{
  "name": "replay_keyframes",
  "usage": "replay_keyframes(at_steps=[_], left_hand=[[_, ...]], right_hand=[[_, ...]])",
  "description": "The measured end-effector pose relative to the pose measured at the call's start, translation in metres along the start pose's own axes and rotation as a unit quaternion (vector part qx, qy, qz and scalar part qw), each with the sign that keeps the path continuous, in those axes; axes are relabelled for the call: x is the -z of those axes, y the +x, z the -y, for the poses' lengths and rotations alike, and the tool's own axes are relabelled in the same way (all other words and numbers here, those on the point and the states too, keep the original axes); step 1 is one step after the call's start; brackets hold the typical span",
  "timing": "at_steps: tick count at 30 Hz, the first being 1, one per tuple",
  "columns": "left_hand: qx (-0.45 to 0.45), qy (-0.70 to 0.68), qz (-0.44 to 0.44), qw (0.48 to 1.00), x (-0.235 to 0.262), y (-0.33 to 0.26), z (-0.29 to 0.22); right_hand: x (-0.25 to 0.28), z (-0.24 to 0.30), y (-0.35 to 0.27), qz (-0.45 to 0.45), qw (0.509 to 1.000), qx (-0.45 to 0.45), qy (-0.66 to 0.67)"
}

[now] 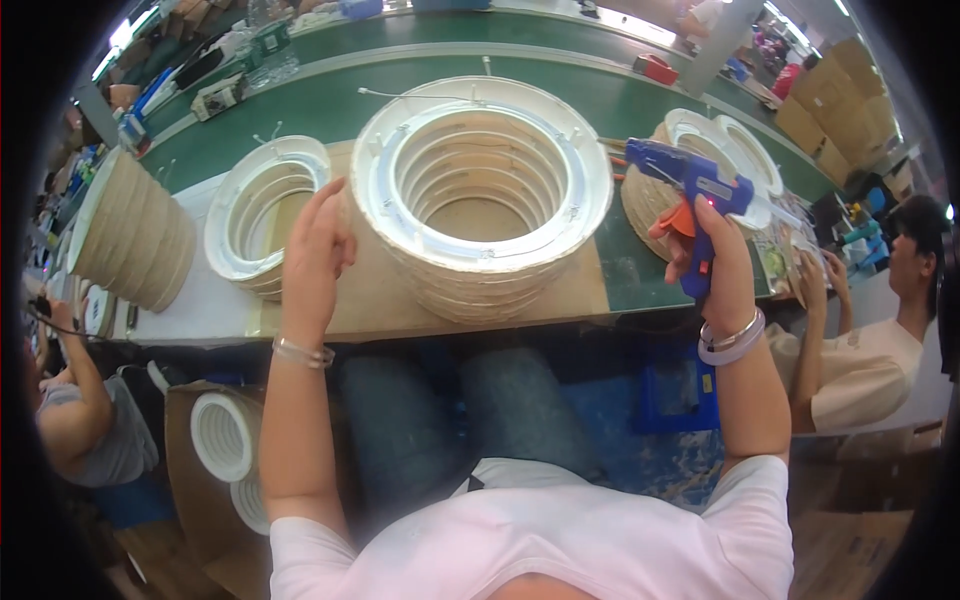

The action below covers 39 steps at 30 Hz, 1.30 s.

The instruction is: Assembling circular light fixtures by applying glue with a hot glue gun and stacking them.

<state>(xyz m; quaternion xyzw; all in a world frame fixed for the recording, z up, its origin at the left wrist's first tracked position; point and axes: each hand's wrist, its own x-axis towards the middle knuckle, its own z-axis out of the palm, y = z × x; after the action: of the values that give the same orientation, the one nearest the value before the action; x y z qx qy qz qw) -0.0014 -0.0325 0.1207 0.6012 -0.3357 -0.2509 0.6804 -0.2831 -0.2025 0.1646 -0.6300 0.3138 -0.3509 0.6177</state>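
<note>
In front of me stands a large ribbed cylinder (pixel 470 290) with a wide white ring rim, open in the middle; a thin white wire sticks out over its far left edge. My left hand (pixel 314 250) is at the cylinder's left side, fingers extended and slightly bent, holding nothing; whether its fingertips touch the rim I cannot tell. To the right of the cylinder, my right hand (pixel 728 262) grips a blue glue gun (pixel 717 188) with an orange trigger. The gun is raised, its nozzle pointing left toward the cylinder.
Similar cylinders stand to the left (pixel 135 230), beside my left hand (pixel 222 240), and behind the glue gun (pixel 650 200). A cardboard sheet (pixel 585 285) lies on the bench. At floor level, a carton (pixel 190 480) holds white rings. Co-workers sit on both sides.
</note>
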Motion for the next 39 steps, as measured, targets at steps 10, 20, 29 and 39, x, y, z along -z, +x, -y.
replay_keyframes(at_steps=[10,20,29,39], left_hand=[[-0.021,0.141,0.066,0.988,-0.012,0.024,-0.026],[-0.026,0.099,-0.109,0.989,0.065,0.03,-0.043],[0.006,0.184,-0.241,0.953,0.166,0.022,0.005],[0.005,0.217,-0.245,0.945,0.166,0.024,0.028]], right_hand=[[-0.006,-0.021,-0.006,-0.062,0.984,0.037,0.164],[0.009,-0.019,-0.004,-0.064,0.98,0.083,0.171],[-0.005,-0.025,-0.001,-0.073,0.986,0.048,0.145],[-0.022,-0.017,0.005,-0.033,0.99,0.043,0.131]])
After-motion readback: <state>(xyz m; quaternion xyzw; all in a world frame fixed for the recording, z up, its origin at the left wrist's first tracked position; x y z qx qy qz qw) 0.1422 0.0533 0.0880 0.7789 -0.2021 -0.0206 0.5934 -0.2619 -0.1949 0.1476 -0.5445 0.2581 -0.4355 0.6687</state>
